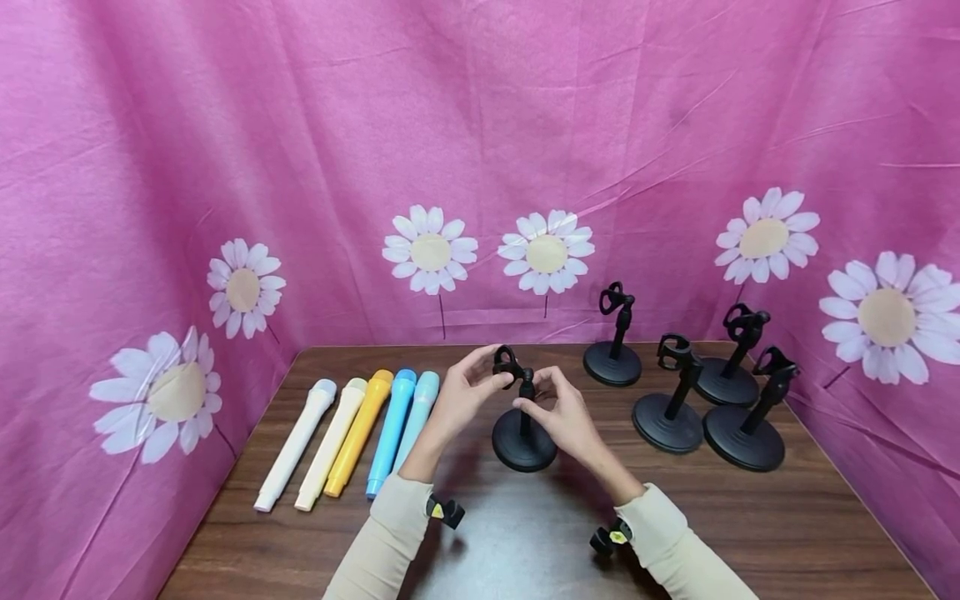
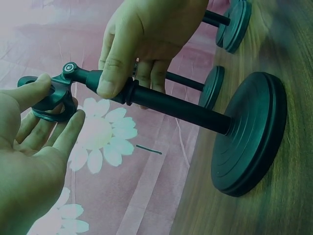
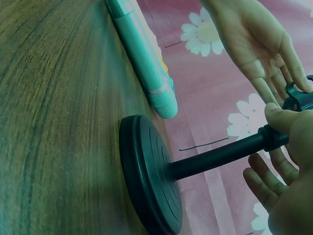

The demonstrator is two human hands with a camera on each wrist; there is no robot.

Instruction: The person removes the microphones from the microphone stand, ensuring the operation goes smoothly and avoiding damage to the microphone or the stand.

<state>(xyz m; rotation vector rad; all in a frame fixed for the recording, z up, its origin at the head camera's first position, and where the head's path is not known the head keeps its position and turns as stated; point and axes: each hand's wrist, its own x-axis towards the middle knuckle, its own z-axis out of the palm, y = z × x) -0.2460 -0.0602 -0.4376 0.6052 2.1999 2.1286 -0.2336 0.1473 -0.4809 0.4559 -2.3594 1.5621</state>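
Note:
A black tabletop microphone stand [image 1: 524,442] with a round base stands upright on the wooden table between both hands. My left hand [image 1: 459,400] pinches the clip [image 2: 55,98] at its top between thumb and fingers. Just below the clip joint, my right hand [image 1: 564,415] grips the upper part of the pole [image 2: 181,108] with thumb and fingers. In the right wrist view the stand's base [image 3: 146,171] rests flat on the table, and the clip is partly cut off at the edge.
Left of the hands lie several microphones in a row: a white one [image 1: 296,446], a cream one [image 1: 330,446], a yellow one [image 1: 360,433] and blue ones [image 1: 392,433]. Several more black stands [image 1: 667,423] stand at the right. A pink flowered cloth [image 1: 480,125] hangs behind the table.

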